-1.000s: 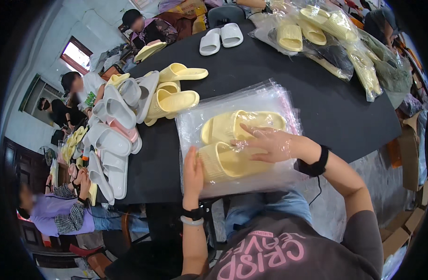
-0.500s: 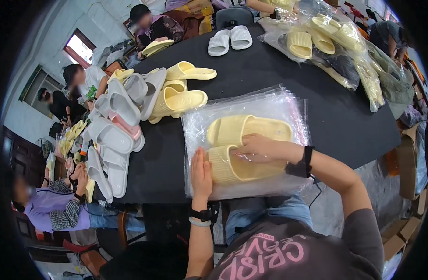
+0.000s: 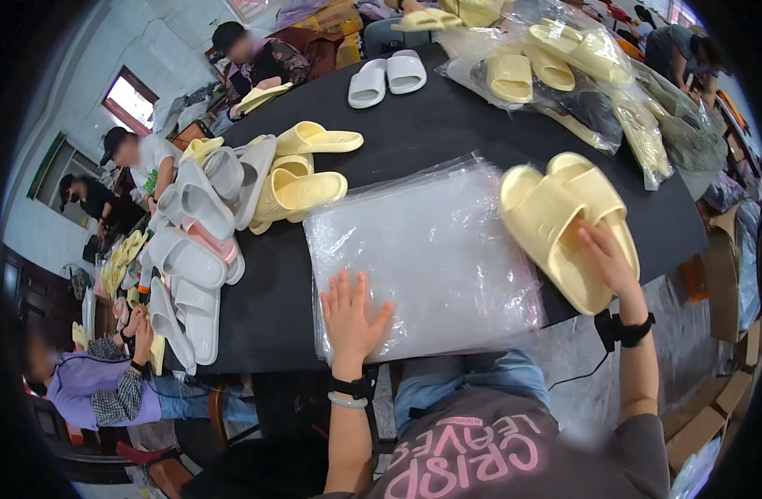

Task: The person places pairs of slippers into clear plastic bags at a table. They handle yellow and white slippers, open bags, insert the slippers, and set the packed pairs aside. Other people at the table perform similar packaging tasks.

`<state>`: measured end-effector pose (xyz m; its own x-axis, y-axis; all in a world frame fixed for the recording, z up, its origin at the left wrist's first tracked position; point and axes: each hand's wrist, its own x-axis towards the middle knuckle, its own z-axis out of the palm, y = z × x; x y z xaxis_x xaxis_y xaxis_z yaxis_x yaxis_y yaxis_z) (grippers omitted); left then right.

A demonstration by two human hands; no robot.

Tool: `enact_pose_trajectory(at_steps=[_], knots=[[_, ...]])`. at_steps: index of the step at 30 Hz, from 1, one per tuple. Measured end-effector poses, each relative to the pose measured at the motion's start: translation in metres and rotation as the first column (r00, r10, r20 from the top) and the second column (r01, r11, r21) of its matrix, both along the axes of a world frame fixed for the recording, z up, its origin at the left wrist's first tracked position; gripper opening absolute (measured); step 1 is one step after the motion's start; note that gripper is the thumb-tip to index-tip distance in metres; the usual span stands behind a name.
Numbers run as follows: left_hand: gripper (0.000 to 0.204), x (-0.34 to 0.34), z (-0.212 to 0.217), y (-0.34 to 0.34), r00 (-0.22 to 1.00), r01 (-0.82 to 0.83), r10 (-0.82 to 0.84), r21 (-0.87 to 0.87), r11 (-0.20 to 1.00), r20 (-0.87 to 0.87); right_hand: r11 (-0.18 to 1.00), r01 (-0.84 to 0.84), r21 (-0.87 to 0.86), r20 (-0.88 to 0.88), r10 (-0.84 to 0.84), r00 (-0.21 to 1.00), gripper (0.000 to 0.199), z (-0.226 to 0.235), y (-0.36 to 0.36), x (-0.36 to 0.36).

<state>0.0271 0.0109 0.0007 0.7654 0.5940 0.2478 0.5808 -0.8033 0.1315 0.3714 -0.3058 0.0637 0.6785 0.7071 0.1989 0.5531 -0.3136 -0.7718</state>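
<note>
A pair of pale yellow slippers is held by my right hand at the right of the stacked bags. My fingers reach in at the strap opening of the nearer slipper; the other slipper lies behind it, partly hidden. On the black table a stack of clear plastic bags lies flat in front of me. Pressed on the stack's near left corner, my left hand is open, palm down with fingers spread.
Grey, pink and yellow slippers are heaped at the left. One pale grey pair stands at the far edge. Bagged yellow slippers pile up at the far right. Co-workers sit along the left side; cardboard boxes stand at the right.
My right hand has carried the yellow slippers off the middle of the bag stack to the right, turning them. My left hand has moved from the slippers' side to flat on the bags.
</note>
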Motion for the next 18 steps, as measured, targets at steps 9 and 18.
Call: enact_pose_trajectory(at_steps=[9, 18], knots=[[0.069, -0.009, -0.014, 0.004, 0.994, -0.003, -0.006, 0.088, 0.996, 0.108, 0.87, -0.23, 0.436, 0.148, 0.183, 0.972, 0.037, 0.083, 0.069, -0.149], [0.065, -0.002, -0.005, 0.002, 0.993, -0.044, 0.048, 0.035, 0.998, -0.11, 0.971, -0.238, 0.019, 0.222, 0.228, 0.948, 0.052, 0.007, 0.198, -0.191]])
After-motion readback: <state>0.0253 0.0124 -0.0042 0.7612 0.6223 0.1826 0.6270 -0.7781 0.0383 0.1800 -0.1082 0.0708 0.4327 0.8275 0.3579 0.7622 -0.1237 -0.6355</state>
